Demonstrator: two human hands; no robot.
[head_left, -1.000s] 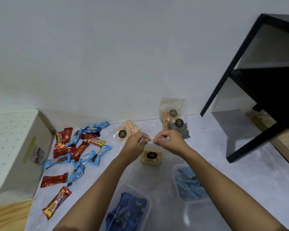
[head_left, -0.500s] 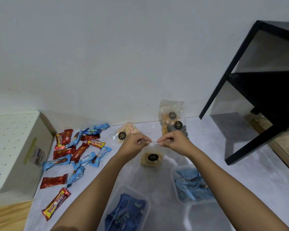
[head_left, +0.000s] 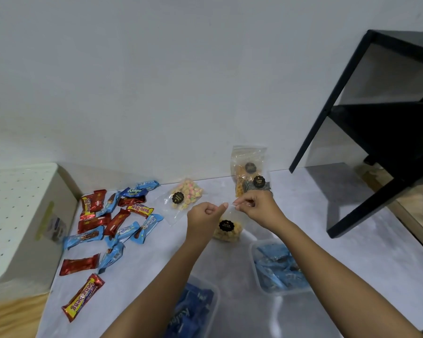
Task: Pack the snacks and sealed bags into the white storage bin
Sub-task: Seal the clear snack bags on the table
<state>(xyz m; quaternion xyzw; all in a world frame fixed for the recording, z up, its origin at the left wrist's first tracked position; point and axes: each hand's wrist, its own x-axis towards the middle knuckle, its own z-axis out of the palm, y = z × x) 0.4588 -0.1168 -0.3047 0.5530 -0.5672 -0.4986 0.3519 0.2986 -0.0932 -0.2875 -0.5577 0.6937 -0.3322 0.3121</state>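
Note:
Both hands pinch the top edge of a clear zip bag of yellow snacks (head_left: pixel 227 231) with a black round label, held upright above the grey mat. My left hand (head_left: pixel 205 217) grips the left part of the strip, my right hand (head_left: pixel 257 207) the right part. A bag of pastel puffs (head_left: pixel 185 196) lies flat behind them. Two more labelled bags (head_left: pixel 248 172) lean on the wall. Several red and blue wrapped snack bars (head_left: pixel 112 223) lie scattered at the left. The white storage bin (head_left: pixel 22 215) with a perforated lid stands at the far left.
Two clear plastic tubs hold blue wrapped snacks: one (head_left: pixel 277 267) at the right of my arms, one (head_left: pixel 193 311) near the bottom edge. A black metal shelf frame (head_left: pixel 366 132) stands at the right. The grey mat (head_left: pixel 352 252) covers a wooden floor.
My hands have kept hold of the bag's top strip, their fingertips staying close together along it. The view has shifted slightly.

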